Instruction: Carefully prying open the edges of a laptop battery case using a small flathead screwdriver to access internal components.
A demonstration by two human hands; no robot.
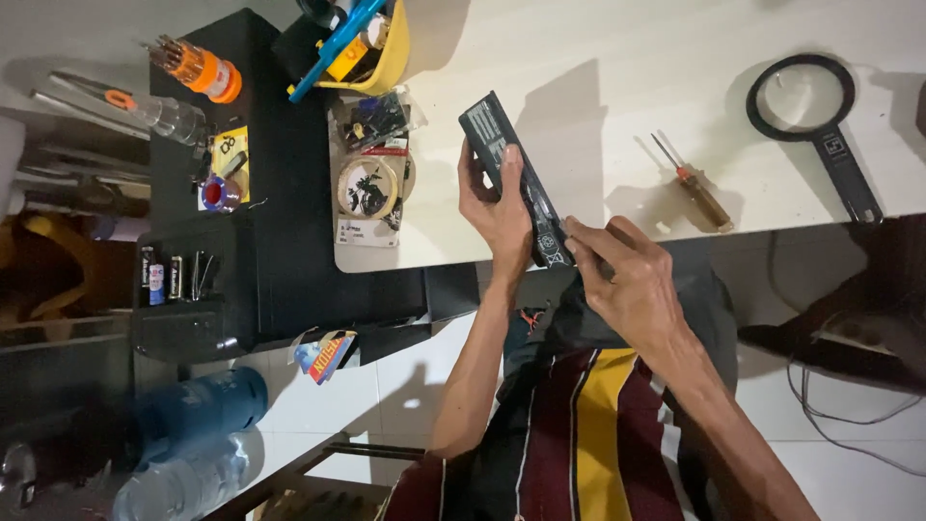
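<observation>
Right hand pinching black battery pack's near end, left hand gripping its middle

White surface lit brightly from above, casting hard shadows. Black shelf unit stood against its left edge. White tiled floor below; grey cable trailed across it.
</observation>
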